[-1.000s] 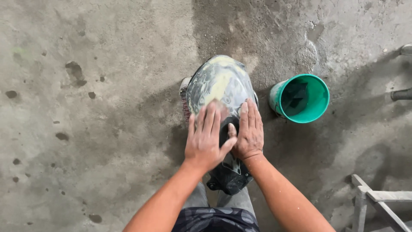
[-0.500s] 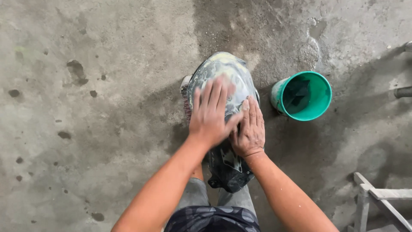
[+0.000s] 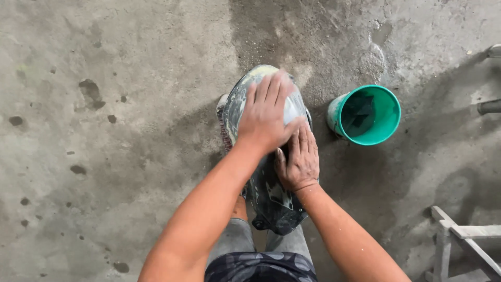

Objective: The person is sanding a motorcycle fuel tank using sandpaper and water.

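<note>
1. The left arm reaches forward from the lower middle of the view, bare, almost straight at the elbow.
2. The left hand lies palm down, fingers together and stretched forward, pressed flat, gripping nothing.
3. The right arm comes in from the lower right, bare, bent more, its wrist nearer the body.
4. The right hand also lies palm down, fingers extended and slightly spread, just behind and beside the left hand; its fingertips touch the left hand's outer edge.
5. Neither hand curls around anything.

A glossy, smooth plastic panel, dulled by pale smears, is being pressed under the left hand. Rough, matt concrete floor is lying around it. Right of the hands, a smooth green plastic bucket is standing.
</note>
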